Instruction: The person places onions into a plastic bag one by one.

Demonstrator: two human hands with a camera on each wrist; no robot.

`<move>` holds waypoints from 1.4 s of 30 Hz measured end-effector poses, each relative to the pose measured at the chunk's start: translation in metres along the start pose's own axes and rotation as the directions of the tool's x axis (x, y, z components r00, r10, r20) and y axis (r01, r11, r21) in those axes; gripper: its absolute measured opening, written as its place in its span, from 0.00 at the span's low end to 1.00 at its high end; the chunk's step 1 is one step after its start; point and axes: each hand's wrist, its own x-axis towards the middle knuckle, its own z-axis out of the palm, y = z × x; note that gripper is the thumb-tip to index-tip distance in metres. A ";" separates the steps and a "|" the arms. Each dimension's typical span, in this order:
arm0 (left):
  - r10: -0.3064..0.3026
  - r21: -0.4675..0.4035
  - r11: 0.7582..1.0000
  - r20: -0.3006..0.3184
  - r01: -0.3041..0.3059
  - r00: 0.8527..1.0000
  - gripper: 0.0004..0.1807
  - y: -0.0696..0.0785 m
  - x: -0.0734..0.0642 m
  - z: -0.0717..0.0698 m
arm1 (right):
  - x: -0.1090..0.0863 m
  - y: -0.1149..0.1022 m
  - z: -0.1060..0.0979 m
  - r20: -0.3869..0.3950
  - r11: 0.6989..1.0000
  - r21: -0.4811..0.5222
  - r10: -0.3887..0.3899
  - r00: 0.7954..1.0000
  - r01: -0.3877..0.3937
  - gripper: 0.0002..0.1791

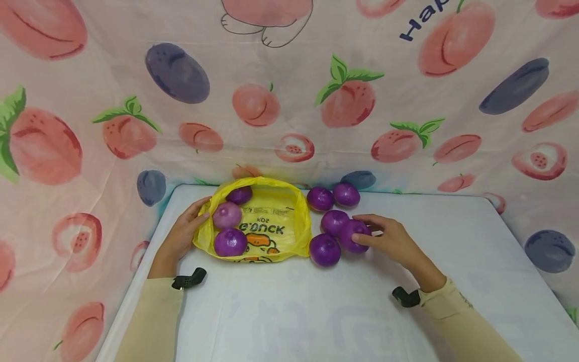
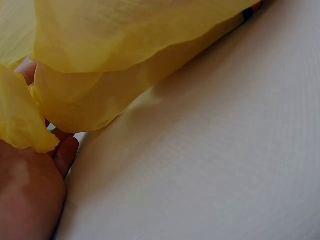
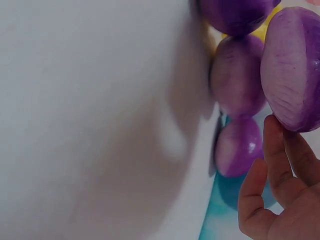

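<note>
A yellow plastic bag with printed lettering lies on the table, its mouth spread wide. Three purple onions sit inside it along the left, one of them a paler onion. My left hand grips the bag's left edge, and yellow film covers some of its fingers in the left wrist view. Right of the bag, my right hand pinches a purple onion between thumb and fingers. In the right wrist view this onion appears raised off the table, close beside the others.
Several more purple onions, such as the front onion and the back onion, rest on the white table just right of the bag. A fruit-printed cloth hangs behind the table's back edge and along the left.
</note>
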 end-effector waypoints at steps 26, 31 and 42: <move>-0.005 0.007 1.000 0.007 0.005 1.000 0.32 0.000 0.001 0.000 | 0.035 -0.066 0.034 0.069 0.991 0.107 -0.093 0.993 0.085 0.34; -0.011 0.005 1.000 0.006 0.010 1.000 0.32 -0.001 0.001 0.000 | 0.043 -0.077 0.043 0.071 0.989 0.098 -0.115 0.991 0.108 0.35; -0.010 0.005 1.000 0.012 0.010 1.000 0.32 -0.001 0.001 -0.002 | 0.062 -0.099 0.065 0.054 0.980 0.114 -0.167 0.984 0.161 0.34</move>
